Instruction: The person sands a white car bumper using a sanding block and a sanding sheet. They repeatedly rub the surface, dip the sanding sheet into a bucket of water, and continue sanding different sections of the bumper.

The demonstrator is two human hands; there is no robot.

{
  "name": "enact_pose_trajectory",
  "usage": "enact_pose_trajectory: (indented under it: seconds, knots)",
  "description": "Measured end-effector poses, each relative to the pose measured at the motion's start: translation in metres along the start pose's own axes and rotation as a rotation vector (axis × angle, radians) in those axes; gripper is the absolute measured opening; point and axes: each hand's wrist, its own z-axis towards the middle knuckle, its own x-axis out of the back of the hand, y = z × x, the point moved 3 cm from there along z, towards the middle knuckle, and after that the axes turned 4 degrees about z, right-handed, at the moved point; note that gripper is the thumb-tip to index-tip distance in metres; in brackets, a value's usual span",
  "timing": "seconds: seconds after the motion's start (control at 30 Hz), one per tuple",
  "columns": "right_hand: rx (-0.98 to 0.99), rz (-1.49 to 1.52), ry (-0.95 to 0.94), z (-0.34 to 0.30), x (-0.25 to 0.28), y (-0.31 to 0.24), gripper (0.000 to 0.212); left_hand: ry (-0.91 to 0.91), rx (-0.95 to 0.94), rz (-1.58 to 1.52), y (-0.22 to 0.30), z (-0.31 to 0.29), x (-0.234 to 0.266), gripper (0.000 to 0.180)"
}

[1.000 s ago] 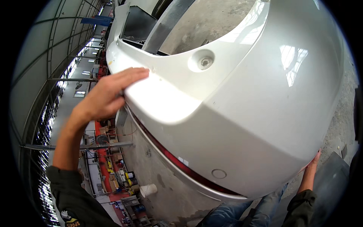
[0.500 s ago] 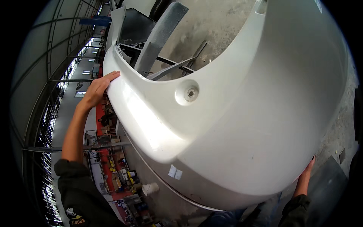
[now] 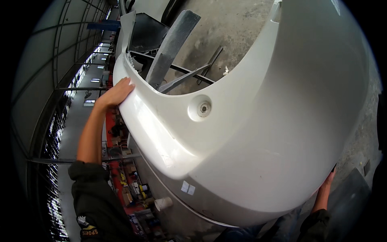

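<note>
A large white car bumper [image 3: 242,161] fills most of the view, its curved shell facing me. Near its upper part is a round recess with a hole [image 3: 204,108], and a small pale sticker [image 3: 188,187] is on the lower shaded side. My left hand [image 3: 119,92] is hooked over the bumper's upper left edge, fingers together and resting on the surface. At the lower right edge, my right hand [image 3: 330,178] grips the bumper; its fingertips are mostly hidden behind the rim. Both arms are in dark sleeves.
Through the bumper's opening, a grey panel strip [image 3: 173,48] and dark metal bars [image 3: 193,72] show over a concrete floor [image 3: 238,32]. Red shelving with boxes and cans [image 3: 129,185] and a white bucket [image 3: 163,203] are at lower left. A dark flat sheet [image 3: 350,193] lies at right.
The bumper's left part and my left hand appear slightly lower and farther right in the picture, as does the background. Both hands stay on the bumper; my right hand has barely moved.
</note>
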Motion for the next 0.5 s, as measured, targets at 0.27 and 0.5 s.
enact_pose_trajectory:
  seconds: [0.27, 0.5]
  knots:
    - [0.016, 0.158, 0.245, -0.017, -0.053, 0.004, 0.054, 0.107, -0.125, -0.099, 0.092, -0.105, 0.012, 0.073]
    - [-0.024, 0.228, 0.163, -0.024, -0.06, 0.011, 0.052, 0.228, -0.319, -0.221, 0.166, -0.188, 0.02, 0.067]
